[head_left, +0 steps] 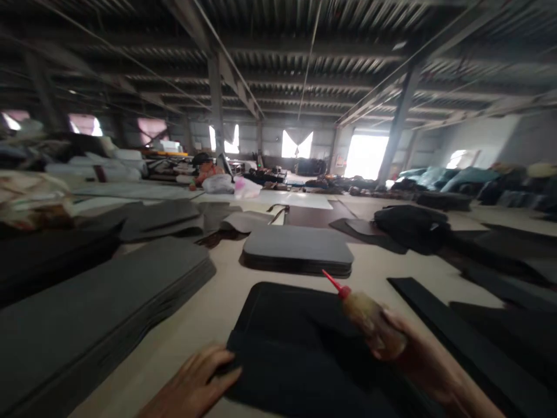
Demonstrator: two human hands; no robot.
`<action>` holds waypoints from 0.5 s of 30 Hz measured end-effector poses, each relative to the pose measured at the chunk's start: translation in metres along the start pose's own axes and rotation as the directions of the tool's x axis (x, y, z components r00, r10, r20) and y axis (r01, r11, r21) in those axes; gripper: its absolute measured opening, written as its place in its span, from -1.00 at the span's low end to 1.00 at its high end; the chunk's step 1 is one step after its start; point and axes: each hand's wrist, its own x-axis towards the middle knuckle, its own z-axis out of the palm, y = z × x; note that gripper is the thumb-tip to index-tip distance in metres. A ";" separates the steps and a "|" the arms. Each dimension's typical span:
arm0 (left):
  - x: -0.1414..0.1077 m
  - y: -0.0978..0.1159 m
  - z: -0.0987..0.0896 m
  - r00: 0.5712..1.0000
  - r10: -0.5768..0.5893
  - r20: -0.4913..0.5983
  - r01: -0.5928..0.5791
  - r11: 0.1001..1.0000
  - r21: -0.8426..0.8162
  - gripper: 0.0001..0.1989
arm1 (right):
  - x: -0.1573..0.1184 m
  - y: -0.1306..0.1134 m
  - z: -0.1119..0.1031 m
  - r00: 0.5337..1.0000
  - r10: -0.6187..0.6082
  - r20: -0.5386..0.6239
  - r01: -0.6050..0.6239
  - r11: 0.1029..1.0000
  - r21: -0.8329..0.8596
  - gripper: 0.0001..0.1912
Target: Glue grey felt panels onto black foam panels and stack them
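Glue bottle [369, 319] nozzle up-left

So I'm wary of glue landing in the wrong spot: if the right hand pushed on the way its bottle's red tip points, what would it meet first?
Probably the grey stack of pads. The right hand aims the glue bottle up-left over the black panel; depth is unclear.

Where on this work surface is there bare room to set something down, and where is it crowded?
Bare table shows between the grey sheet stack and the black panel under the left hand, and again between that panel and the grey pad stack. It is crowded on the right: the right hand holds a glue bottle beside black strips.
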 end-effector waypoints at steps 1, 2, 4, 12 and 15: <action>-0.001 0.001 0.000 0.999 0.033 -0.004 -0.033 0.999 0.019 -0.37 | -0.001 0.001 0.001 0.998 0.035 -0.053 -0.035 0.999 0.017 -0.37; -0.001 0.002 0.000 0.999 0.049 0.006 -0.049 0.999 0.022 -0.37 | -0.001 0.003 0.003 0.993 0.057 -0.102 -0.055 0.998 0.019 -0.33; -0.001 0.004 -0.001 0.997 0.071 0.000 -0.071 0.997 0.009 -0.37 | -0.002 0.006 0.007 0.989 0.053 -0.135 -0.057 0.998 -0.022 -0.28; 0.000 0.010 -0.003 0.993 0.026 -0.112 -0.031 0.999 -0.040 -0.64 | -0.004 0.014 0.040 0.998 -0.047 -0.049 0.026 0.929 -0.369 -0.34; 0.001 0.011 -0.003 0.989 0.032 -0.146 -0.039 0.998 -0.049 -0.66 | 0.000 0.017 0.056 0.987 -0.156 -0.028 0.128 0.890 -0.438 -0.39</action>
